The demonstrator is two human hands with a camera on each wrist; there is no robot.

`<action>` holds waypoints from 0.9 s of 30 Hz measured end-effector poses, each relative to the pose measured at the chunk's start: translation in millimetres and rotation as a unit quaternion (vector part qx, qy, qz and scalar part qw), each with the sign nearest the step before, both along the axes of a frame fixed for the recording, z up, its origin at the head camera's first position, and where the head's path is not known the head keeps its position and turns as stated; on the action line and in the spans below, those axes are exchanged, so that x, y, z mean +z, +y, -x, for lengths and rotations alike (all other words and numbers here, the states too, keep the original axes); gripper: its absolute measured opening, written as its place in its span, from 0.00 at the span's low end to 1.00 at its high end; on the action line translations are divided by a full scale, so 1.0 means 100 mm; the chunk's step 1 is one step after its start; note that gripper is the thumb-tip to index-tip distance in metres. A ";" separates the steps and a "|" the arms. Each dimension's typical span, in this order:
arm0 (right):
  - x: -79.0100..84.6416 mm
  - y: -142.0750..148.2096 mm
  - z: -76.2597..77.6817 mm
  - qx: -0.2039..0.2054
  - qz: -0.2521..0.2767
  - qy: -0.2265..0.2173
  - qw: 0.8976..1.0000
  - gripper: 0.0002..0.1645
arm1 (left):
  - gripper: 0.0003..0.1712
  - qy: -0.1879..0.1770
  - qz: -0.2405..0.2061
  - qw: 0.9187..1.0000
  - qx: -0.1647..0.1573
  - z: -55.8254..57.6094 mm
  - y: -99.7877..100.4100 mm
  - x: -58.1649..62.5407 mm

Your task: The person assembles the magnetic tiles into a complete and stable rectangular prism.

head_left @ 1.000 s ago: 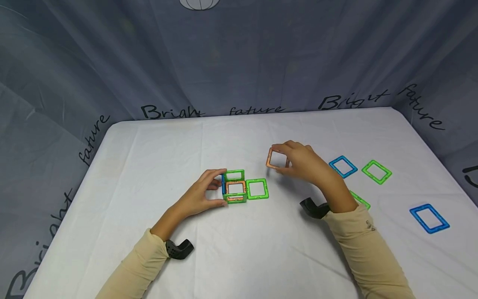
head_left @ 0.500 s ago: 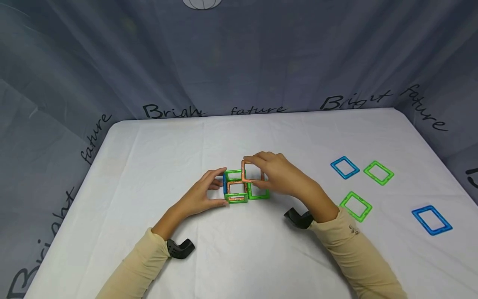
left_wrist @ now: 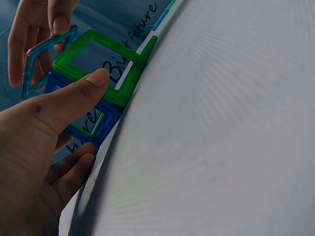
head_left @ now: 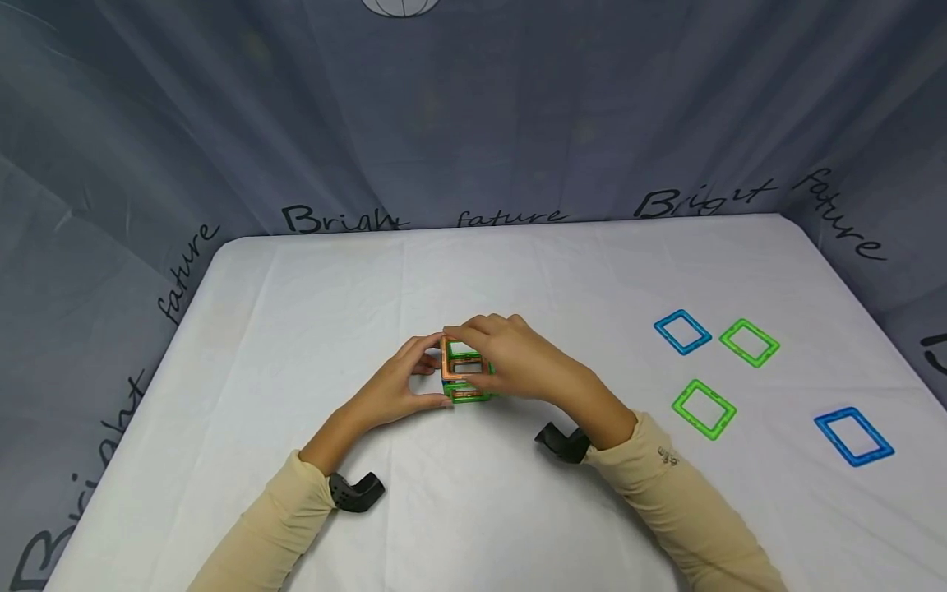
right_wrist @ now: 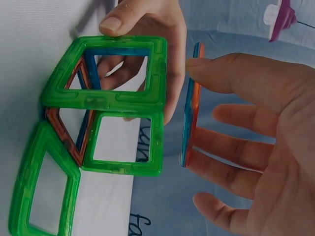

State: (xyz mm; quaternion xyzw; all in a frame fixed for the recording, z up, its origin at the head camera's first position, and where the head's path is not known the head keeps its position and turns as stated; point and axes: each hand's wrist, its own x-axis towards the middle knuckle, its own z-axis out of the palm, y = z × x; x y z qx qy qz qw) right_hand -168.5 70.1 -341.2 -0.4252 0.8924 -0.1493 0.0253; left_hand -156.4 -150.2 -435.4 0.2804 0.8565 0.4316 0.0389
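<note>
My left hand (head_left: 399, 378) grips an open-topped box of magnetic tiles (right_wrist: 93, 102) from its left side, thumb on the near green wall. The box has a blue wall (left_wrist: 109, 120) on the left, green walls front and back, and an orange tile (right_wrist: 74, 142) as its floor. One green tile (right_wrist: 24, 182) lies flat against its right side, mostly hidden under my right hand in the head view. My right hand (head_left: 528, 362) pinches another orange magnetic tile (head_left: 445, 360) over the box top. In the right wrist view this tile is edge-on, with a gap between it and the box.
On the right of the white table (head_left: 296, 296) lie two blue tiles, one farther back (head_left: 661, 329) and one nearer tile (head_left: 832, 433), and two green tiles, a back one (head_left: 728, 343) and a front one (head_left: 685, 418). A grey curtain (head_left: 473, 123) with lettering surrounds the table.
My right hand has carried the orange tile leftward, from right of the box to over its top. My left hand has stayed at the box.
</note>
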 end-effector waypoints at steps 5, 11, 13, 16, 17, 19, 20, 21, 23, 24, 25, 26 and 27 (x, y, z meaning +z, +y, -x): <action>0.00 -0.04 0.00 -0.001 -0.008 -0.006 1.000 0.34 | 0.50 0.002 0.001 1.000 -0.001 0.00 0.00 -0.01; 0.00 -0.05 0.01 -0.004 -0.027 -0.010 1.000 0.35 | 0.50 0.003 -0.002 1.000 -0.002 0.01 0.00 -0.01; 0.00 -0.06 0.01 -0.006 -0.032 -0.011 0.999 0.35 | 0.50 0.002 -0.002 1.000 -0.002 0.00 0.00 -0.01; 0.00 -0.06 0.01 -0.006 -0.035 -0.016 0.999 0.35 | 0.50 0.000 -0.003 1.000 -0.002 0.00 0.00 -0.01; 0.00 -0.06 0.02 -0.005 -0.035 -0.018 0.999 0.35 | 0.50 -0.001 -0.003 1.000 -0.001 0.00 0.00 -0.01; 0.00 -0.06 0.02 -0.003 -0.035 -0.020 0.999 0.34 | 0.50 -0.001 -0.005 1.000 -0.002 0.01 -0.01 -0.01; -0.01 -0.06 0.02 -0.003 -0.035 -0.022 0.999 0.33 | 0.50 -0.002 -0.005 1.000 -0.002 0.01 -0.01 -0.01; -0.01 -0.06 0.02 -0.002 -0.035 -0.022 0.999 0.33 | 0.49 -0.002 -0.006 1.000 -0.003 0.01 -0.01 -0.01; -0.01 -0.06 0.02 -0.003 -0.036 -0.023 0.999 0.32 | 0.49 -0.002 -0.007 1.000 -0.004 0.01 0.00 -0.01; -0.01 -0.06 0.02 -0.003 -0.036 -0.023 0.999 0.32 | 0.49 -0.002 -0.007 1.000 -0.004 0.00 0.00 -0.01; -0.01 -0.06 0.02 -0.004 -0.036 -0.025 0.999 0.32 | 0.49 -0.002 -0.006 1.000 -0.005 0.00 0.00 -0.01; -0.01 -0.06 0.02 -0.005 -0.036 -0.027 0.999 0.32 | 0.49 -0.002 -0.006 1.000 -0.006 0.00 0.00 -0.01; -0.02 -0.06 0.02 -0.006 -0.037 -0.028 0.999 0.32 | 0.49 -0.002 -0.007 1.000 -0.006 0.00 0.00 -0.01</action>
